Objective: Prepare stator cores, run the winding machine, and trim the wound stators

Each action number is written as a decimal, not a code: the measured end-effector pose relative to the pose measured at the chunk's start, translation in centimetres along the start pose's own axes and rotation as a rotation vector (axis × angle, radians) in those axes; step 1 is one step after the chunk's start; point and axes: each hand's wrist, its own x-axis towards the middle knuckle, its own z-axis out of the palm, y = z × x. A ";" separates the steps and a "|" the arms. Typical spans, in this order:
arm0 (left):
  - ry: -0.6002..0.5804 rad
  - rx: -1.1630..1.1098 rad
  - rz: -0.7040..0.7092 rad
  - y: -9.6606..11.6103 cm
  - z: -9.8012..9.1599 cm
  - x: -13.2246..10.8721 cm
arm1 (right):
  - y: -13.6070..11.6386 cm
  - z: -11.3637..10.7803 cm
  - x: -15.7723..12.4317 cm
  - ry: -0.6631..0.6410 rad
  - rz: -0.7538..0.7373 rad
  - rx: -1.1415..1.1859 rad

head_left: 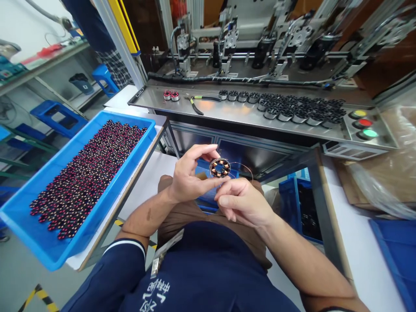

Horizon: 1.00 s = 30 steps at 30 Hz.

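Observation:
My left hand (196, 172) grips a small motor stator (220, 167) between thumb and fingers, above my lap. The stator is a black ring with copper windings around its inside. A thin copper wire (248, 167) loops out from it to the right. Just below and right of the stator, my right hand (239, 199) is closed, its thumb and index finger pinched on the wire by the stator's lower edge. The exact pinch point is partly hidden by the fingers.
On the left stands a blue bin (19, 203) full of wound stators. Ahead, a metal ledge (227, 110) carries black stators (292, 106), two red ones (171, 95), pliers (198, 103) and push buttons (363, 123). A winding machine (260, 43) rises behind. Another person (97, 30) stands far left.

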 end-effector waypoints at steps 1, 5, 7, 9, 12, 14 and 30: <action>0.010 -0.023 -0.025 0.0 0.0 0.0 | 0.2 0.0 -0.1 0.003 0.000 -0.021; -0.011 -0.129 -0.112 0.1 -0.1 -0.1 | -0.1 -1.1 -0.1 -0.026 0.012 -0.129; -0.058 -0.172 -0.164 0.3 -0.3 -0.3 | -1.2 -1.7 -0.1 0.045 -0.067 -0.169; -0.114 -0.215 -0.230 0.6 -0.5 -0.6 | -2.6 -1.9 -0.2 0.126 -0.171 -0.205; -0.183 -0.279 -0.305 1.2 -0.6 -0.9 | -4.2 -1.2 -0.5 0.183 -0.214 -0.320; -0.190 -0.313 -0.338 1.4 -0.4 -1.2 | -4.5 -0.5 -0.6 0.204 -0.214 -0.390; -0.108 -0.211 -0.139 1.7 -1.0 -1.4 | -3.1 -3.3 -2.6 0.182 -0.263 -0.756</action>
